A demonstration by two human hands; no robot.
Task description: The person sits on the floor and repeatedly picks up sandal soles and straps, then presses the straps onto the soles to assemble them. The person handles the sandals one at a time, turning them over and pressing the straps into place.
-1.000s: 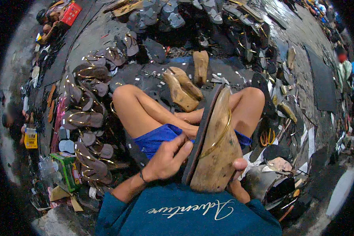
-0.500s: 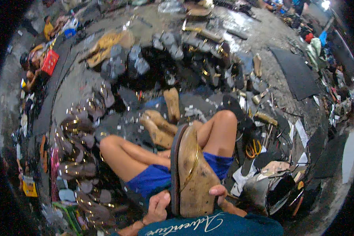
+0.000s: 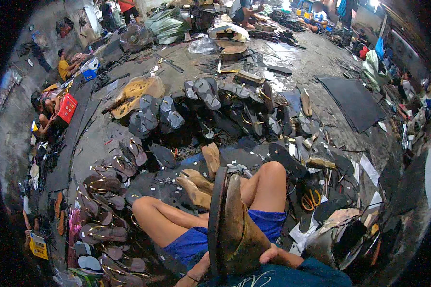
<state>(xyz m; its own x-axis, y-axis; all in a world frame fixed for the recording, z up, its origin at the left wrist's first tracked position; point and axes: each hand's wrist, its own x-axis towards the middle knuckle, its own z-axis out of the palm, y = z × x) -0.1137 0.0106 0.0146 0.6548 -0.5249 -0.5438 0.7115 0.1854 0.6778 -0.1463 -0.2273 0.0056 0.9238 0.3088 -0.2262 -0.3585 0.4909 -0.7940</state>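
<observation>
Right hand (image 3: 269, 254) grips a wooden shoe last (image 3: 246, 229) at lower centre; left hand (image 3: 202, 268) is partly hidden beside the dark sole (image 3: 217, 225), its grip impossible to tell.
The last looks hard, fairly heavy, perhaps slippery; the sole likely bends. Best hold: the last's broad lower end.

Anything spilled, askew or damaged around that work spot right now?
The floor beyond the sandals shines in a patch, possibly wet, possibly just reflection; I can't tell. To the right, the scissors lie loose among jumbled scraps, with white sheets askew. The wooden last in the right hand shows no clear damage.
</observation>
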